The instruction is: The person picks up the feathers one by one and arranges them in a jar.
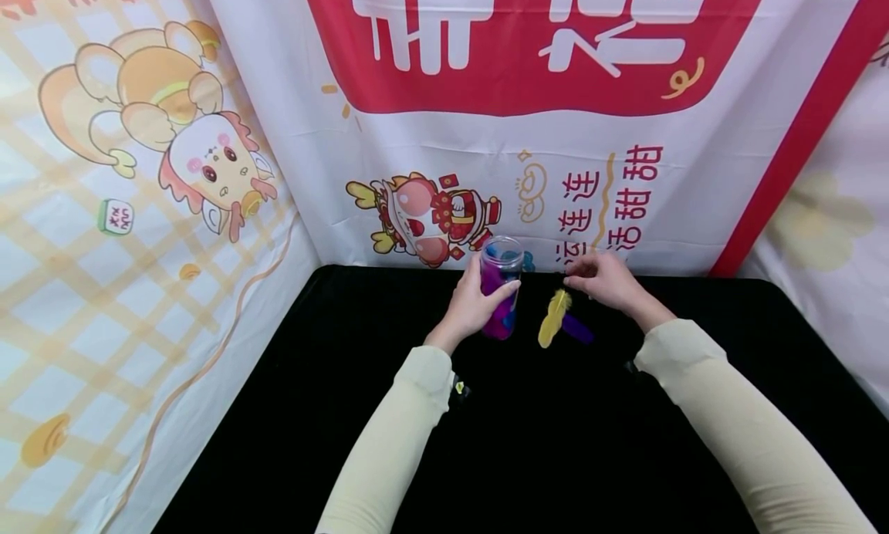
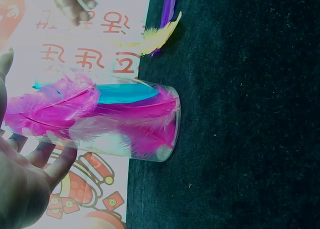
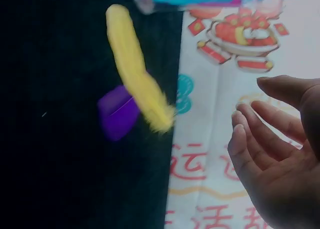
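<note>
My left hand [image 1: 468,301] grips a clear plastic jar [image 2: 162,149] around its side, thumb across the front. The jar's mouth faces up, with no lid on it. Inside are several feathers, mostly magenta, with a turquoise feather [image 2: 127,93] and some purple against the wall. To the right, my right hand [image 1: 603,279] hovers near the table's far edge, thumb and fingers apart with nothing between them in the right wrist view. Just below its fingertips are a yellow feather [image 3: 129,59], blurred in that view, and a purple feather [image 3: 118,113] partly covered by it.
A black cloth covers the table [image 1: 542,441]. Right behind its far edge hangs a white and red printed banner [image 1: 430,140], and a patterned cloth wall [image 1: 174,302] stands on the left. A wrist strap [image 1: 459,389] shows beneath the left sleeve.
</note>
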Motion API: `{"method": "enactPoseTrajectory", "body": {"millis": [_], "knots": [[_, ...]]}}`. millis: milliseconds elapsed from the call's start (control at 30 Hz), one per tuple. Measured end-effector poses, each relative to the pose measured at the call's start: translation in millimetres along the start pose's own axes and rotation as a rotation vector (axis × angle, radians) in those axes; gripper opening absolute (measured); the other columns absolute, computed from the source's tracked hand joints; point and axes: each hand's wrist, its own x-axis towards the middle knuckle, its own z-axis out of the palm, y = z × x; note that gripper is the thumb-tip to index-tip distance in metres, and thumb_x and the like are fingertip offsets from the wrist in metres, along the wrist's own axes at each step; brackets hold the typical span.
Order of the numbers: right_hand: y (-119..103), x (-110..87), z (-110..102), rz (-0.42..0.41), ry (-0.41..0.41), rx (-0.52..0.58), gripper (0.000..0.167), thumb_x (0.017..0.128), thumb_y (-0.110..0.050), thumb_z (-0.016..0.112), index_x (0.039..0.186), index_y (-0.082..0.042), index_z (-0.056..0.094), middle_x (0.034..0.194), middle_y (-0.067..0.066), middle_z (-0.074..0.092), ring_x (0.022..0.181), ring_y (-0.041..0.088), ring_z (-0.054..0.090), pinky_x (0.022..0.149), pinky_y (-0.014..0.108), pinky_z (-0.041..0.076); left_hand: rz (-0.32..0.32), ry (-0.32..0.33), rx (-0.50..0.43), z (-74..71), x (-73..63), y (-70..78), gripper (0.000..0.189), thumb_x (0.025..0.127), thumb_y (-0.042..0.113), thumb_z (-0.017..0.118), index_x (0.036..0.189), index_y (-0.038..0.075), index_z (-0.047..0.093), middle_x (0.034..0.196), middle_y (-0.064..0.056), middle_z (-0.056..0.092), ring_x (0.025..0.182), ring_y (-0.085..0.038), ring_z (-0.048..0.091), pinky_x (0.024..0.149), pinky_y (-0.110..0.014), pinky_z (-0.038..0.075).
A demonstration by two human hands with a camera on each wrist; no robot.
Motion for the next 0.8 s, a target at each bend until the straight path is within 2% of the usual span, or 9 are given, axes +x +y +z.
{"method": "enactPoseTrajectory", "body": {"millis": [133,233,367,500,667,800], "knots": [[19.3,-1.5,5.3,0.052,-0.050,-0.021,0.031,0.099,-0.020,0.069,0.119,0.004,0.070,0.109,0.019,0.072,0.082,0.019,0.067,0.068,0.033,0.056,-0.014,-0.005,-0.012,0.8,-0.6,-1.0,0.079,0.092,0.054,0.072,0.154,0.024,0.031,0.145,-0.004,0.050,0.132,-0.026,0.053,0.110,-0.050,0.044],[29.9,-3.5,8.2,0.078,-0.076,-0.027,0.032,0.097,-0.019,0.070,0.118,0.006,0.069,0.108,0.019,0.073,0.079,0.019,0.067,0.069,0.037,0.058,-0.019,-0.006,-0.015,1.3,-0.7,-1.2,0.080,0.092,0.055,0.072,0.154,0.026,0.031,0.145,-0.003,0.051,0.132,-0.025,0.054,0.109,-0.049,0.044],[39.3,-5.1,11.1,0.101,-0.094,-0.033,0.034,0.096,-0.020,0.071,0.117,0.007,0.068,0.106,0.020,0.073,0.084,0.028,0.069,0.070,0.039,0.059,-0.024,-0.005,-0.013,1.5,0.3,-1.4,0.081,0.091,0.057,0.072,0.154,0.027,0.031,0.145,-0.003,0.051,0.132,-0.025,0.054,0.109,-0.049,0.044],[47.7,-4.1,14.0,0.130,-0.109,-0.040,0.035,0.095,-0.020,0.071,0.118,0.007,0.068,0.107,0.019,0.072,0.090,0.034,0.069,0.070,0.037,0.059,-0.026,-0.004,-0.014,1.3,2.1,-0.7,0.079,0.092,0.054,0.072,0.154,0.028,0.030,0.146,-0.002,0.050,0.132,-0.025,0.054,0.109,-0.048,0.044],[56.4,-0.9,19.1,0.144,-0.137,-0.051,0.037,0.094,-0.022,0.073,0.116,0.007,0.069,0.105,0.018,0.073,0.083,0.026,0.069,0.068,0.034,0.058,-0.018,0.004,-0.005,0.8,3.0,-0.6,0.076,0.094,0.047,0.073,0.154,0.027,0.031,0.145,-0.004,0.050,0.132,-0.025,0.054,0.109,-0.049,0.044],[59.1,0.2,24.5,0.151,-0.172,-0.071,0.038,0.092,-0.022,0.075,0.114,0.008,0.069,0.103,0.017,0.073,0.079,0.021,0.068,0.067,0.032,0.057,-0.029,0.005,-0.004,0.7,2.6,-1.5,0.077,0.094,0.049,0.072,0.154,0.027,0.030,0.145,-0.003,0.050,0.131,-0.025,0.054,0.109,-0.049,0.044]]}}
